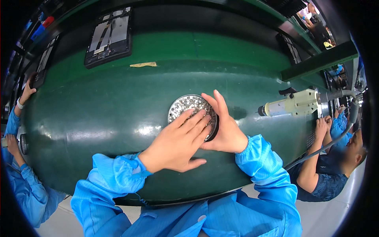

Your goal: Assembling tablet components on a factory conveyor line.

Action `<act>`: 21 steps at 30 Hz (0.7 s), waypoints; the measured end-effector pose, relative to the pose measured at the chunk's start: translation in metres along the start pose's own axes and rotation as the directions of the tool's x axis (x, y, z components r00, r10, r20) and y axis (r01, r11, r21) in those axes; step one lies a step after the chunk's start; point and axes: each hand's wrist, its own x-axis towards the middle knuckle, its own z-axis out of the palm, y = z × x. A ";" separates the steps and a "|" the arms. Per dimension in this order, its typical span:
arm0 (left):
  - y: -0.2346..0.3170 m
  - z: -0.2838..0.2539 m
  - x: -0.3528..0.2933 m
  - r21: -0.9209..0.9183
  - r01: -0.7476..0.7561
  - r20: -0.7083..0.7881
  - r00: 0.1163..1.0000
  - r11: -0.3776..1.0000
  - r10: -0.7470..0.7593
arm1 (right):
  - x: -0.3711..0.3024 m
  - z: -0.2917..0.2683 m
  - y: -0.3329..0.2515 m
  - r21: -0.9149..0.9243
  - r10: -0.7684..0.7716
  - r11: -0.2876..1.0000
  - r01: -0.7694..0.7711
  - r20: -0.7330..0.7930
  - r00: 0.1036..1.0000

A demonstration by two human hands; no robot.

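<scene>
- Nearest the camera, two blue sleeves [252,197] come in from the lower edge and cross toward the round dish, which serves as the landmark here.
- The left hand [177,144] lies just on the near side of the dish, open and flat, its fingers [195,120] spread over the near-right part of the dish's top and touching the small pieces there. It grips nothing.
- The right hand [225,132] sits at the dish's right edge, curled around the rim with fingers pointing away from the person; it holds the dish by that side.
- The round dish [185,106] rests on the green table [98,118], in front of the person's chest. It is shallow, dark-rimmed and filled with small shiny metal bits. Being round, it has no long axis; both hands are on it, the left from the near side, the right from the right.
- Right of the dish, well apart, a cream-coloured power tool [294,104] lies on its side with its tip pointing at the dish and a grey hose trailing off behind it.
- Beyond the dish, a strip of yellow tape [143,64] lies on the table.
- Farther back and left of the dish, a black tray [108,37] with grey plates stands on the table.
- At both sides, other people's arms reach to the table's edge.
</scene>
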 end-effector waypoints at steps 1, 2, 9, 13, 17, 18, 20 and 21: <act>-0.004 0.001 0.004 -0.001 -0.028 0.043 0.999 1.000 0.028 | 0.001 -0.002 0.000 0.003 -0.001 1.000 0.001 -0.005 1.000; -0.007 0.002 0.009 0.054 -0.041 0.063 0.997 0.998 0.038 | 0.003 -0.004 0.000 -0.028 -0.031 0.999 0.031 0.011 0.999; -0.016 0.002 0.022 0.135 -0.039 0.094 0.995 0.990 0.026 | -0.001 -0.010 0.004 -0.018 -0.081 0.997 0.081 -0.013 0.997; -0.013 0.000 0.022 0.142 -0.036 0.123 0.992 0.989 0.018 | -0.003 -0.011 0.004 0.000 -0.078 0.997 0.078 -0.018 0.997; 0.000 -0.003 0.014 0.119 0.056 0.140 0.987 0.991 -0.073 | -0.005 -0.014 0.008 0.040 -0.076 0.996 0.077 -0.014 0.997; 0.004 -0.004 0.012 0.112 0.090 0.149 0.983 0.990 -0.106 | -0.005 -0.015 0.009 0.038 -0.078 0.996 0.078 -0.015 0.997; 0.014 -0.003 0.006 0.105 0.105 0.171 0.978 0.989 -0.122 | -0.005 -0.017 0.008 0.045 -0.082 0.996 0.083 -0.018 0.996; 0.018 -0.004 0.004 0.095 0.121 0.185 0.973 0.988 -0.137 | -0.004 -0.017 0.007 0.040 -0.071 0.997 0.071 -0.014 0.997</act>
